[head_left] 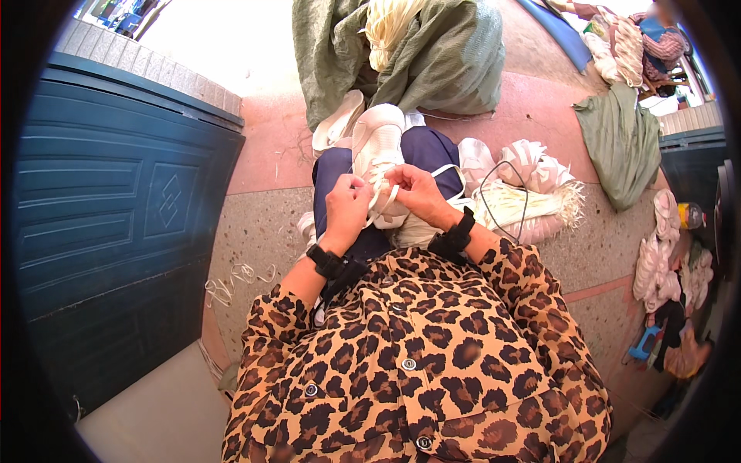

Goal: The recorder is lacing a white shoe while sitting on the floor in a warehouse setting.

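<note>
A white lace-up shoe [377,127] rests on my lap between dark blue trouser legs, its toe pointing away from me. My left hand [346,204] is closed in a pinch at the shoe's left side, by the eyelets. Across from it, my right hand [421,197] pinches a flat white shoelace [394,193] over the shoe's opening. Another stretch of lace loops out to the right past my right hand. The exact grip of the left fingertips is partly hidden, but lace shows right at them.
To the right lie a bundle of cream laces [532,204] and more pale shoes [532,160]. A green sack [455,65] with laces on top stands ahead. Blue door panels [116,201] are at left. Loose laces [231,282] lie on the floor. Another person [662,42] sits far right.
</note>
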`<action>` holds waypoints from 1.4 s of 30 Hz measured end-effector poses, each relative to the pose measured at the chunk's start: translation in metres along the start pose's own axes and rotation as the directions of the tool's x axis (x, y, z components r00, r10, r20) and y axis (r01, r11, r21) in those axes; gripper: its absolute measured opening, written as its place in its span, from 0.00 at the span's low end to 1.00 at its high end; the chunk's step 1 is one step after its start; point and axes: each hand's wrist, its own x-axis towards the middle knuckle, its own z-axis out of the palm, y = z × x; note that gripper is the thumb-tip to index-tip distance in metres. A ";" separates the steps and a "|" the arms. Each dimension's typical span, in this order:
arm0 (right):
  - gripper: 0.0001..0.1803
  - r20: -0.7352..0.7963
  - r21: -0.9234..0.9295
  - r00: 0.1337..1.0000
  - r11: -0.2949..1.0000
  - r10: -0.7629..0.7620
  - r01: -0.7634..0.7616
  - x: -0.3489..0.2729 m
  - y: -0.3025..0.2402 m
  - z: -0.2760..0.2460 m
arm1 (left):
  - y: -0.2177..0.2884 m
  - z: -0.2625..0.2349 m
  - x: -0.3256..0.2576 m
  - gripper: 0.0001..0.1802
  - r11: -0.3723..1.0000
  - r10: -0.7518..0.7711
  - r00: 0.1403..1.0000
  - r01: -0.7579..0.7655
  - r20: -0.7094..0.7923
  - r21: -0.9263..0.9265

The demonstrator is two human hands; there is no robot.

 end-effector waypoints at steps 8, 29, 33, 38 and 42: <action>0.10 -0.023 -0.059 0.999 0.998 0.033 -0.035 0.002 -0.001 0.000 | 0.014 -0.006 -0.005 0.08 0.713 0.325 0.910 -0.414 0.256 0.566; 0.14 -0.021 -0.044 1.000 0.999 -0.002 0.001 0.002 -0.001 -0.002 | 0.016 -0.022 0.034 0.07 0.981 -0.143 0.843 0.189 0.519 -0.037; 0.14 -0.017 -0.112 1.000 0.993 0.022 -0.024 0.001 -0.002 -0.003 | -0.005 -0.036 0.046 0.05 0.865 -0.165 0.749 0.422 0.642 -0.270; 0.15 0.001 -0.065 1.000 0.998 -0.020 0.020 0.004 0.001 0.000 | -0.004 -0.029 0.038 0.06 0.930 -0.225 0.829 0.340 0.512 -0.142; 0.15 -0.024 0.013 0.999 0.999 0.030 -0.029 0.003 0.002 0.000 | -0.001 -0.020 0.032 0.06 0.994 -0.022 0.914 -0.024 0.406 0.107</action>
